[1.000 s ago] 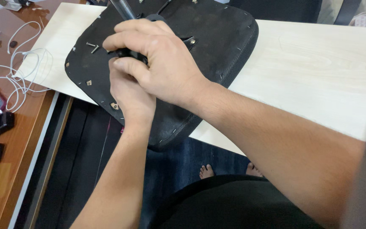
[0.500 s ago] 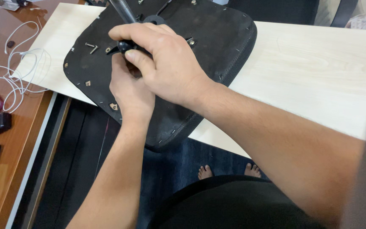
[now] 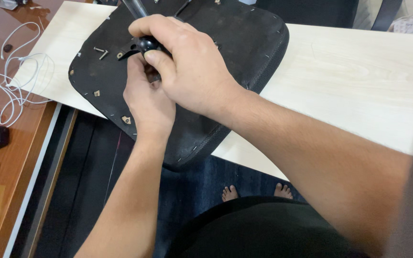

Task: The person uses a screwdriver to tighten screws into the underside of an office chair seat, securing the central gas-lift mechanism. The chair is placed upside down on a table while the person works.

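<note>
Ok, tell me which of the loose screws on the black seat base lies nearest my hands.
The right-hand screw of the pair: it lies slanted on the seat base, closer to the left hand than its neighbour.

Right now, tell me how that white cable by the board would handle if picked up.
The white cable lies in loose loops on the brown desk, so it is probably floppy and light. It would likely trail and snag rather than lift as one piece. Rolling seems unlikely.

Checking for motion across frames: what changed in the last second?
The right hand slid a little up and right along the black knob, uncovering its end. The left hand stays beneath it on the black seat pan. The loose screws, board and white cable are unchanged.
</note>
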